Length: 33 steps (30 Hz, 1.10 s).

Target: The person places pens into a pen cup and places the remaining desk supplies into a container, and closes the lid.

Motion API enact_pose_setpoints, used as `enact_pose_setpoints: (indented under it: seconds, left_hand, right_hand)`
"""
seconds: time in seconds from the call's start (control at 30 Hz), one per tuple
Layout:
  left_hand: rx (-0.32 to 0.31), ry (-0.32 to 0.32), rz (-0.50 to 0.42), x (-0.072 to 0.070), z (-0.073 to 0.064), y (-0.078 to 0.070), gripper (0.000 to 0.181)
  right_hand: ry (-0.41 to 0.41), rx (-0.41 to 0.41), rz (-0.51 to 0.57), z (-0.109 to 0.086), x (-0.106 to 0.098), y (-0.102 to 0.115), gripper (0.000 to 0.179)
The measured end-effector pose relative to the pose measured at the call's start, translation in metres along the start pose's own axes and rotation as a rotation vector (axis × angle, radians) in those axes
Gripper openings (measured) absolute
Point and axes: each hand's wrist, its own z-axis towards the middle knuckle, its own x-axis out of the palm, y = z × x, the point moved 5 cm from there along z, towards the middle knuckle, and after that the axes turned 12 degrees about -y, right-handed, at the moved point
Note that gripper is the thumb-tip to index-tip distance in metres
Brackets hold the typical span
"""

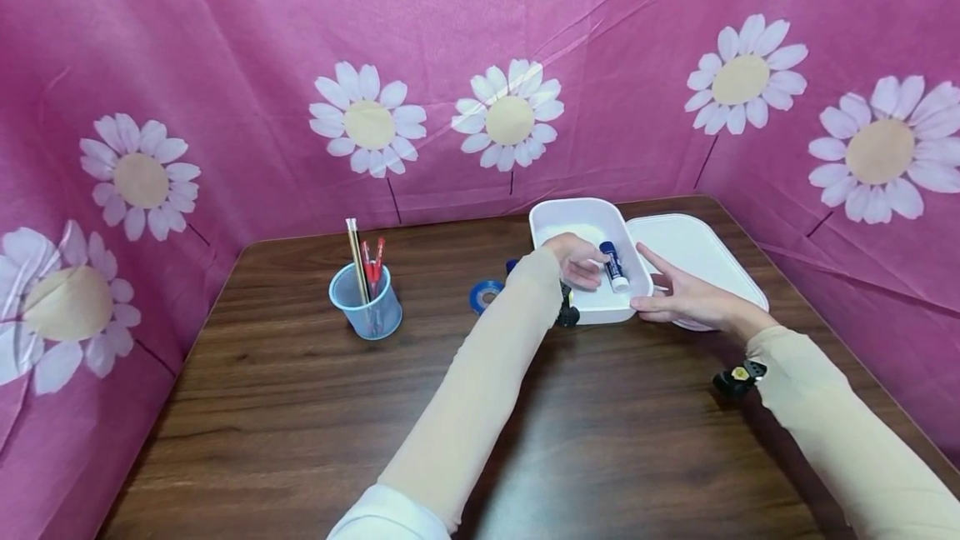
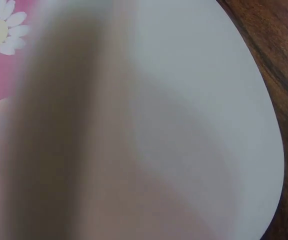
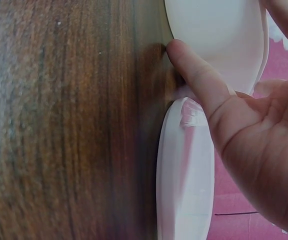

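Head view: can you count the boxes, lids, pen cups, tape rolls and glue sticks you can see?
White box: 1
White lid: 1
Light-blue pen cup: 1
Blue tape roll: 1
Glue stick: 1
Total: 5
A mostly hidden dark-blue thing isn't counted; I can't tell its kind.

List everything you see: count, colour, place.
Container: one, white, table's back right
Lid: one, white, beside container
Glue stick: one, blue and white, in container
Tape roll: one, blue, table's middle
Cup: one, light blue, table's left
Pencils: two-plus, gold, in cup
Pens: two visible, red, in cup
Unclear item: one, dark blue, near tape
Table: one, brown, below
Cloth: count unclear, daisied pink, behind table
Wrist cameras: two, black, wrists
Sleeves: two cream, one white, arms
Left hand: one, bare, in container
Right hand: one, bare, touching container
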Motion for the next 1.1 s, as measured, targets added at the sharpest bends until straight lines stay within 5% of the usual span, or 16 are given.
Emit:
enact_pose_setpoints:
  seconds: [0.23,0.6,0.87,1.1]
  left_hand:
    - [-0.033,0.017,0.006,-0.005,-0.015,-0.010,0.024]
    - [0.081,0.017,0.067,-0.046,-0.055,-0.037,0.039]
    - [0.250,0.050,0.148,-0.089,-0.080,-0.031,0.046]
    - [0.276,0.020,0.135,-0.130,-0.087,-0.007,0.045]
  right_hand:
    - [0.002,0.003,0.011,0.002,0.001,0.000,0.110]
    - [-0.004,0.021,-0.017,0.000,-0.001,0.000,0.106]
    - [0.013,-0.003,0.005,0.000,-0.003,0.000,0.105]
    - [0.026,-0.008,0.001,0.003,0.000,0.000,0.104]
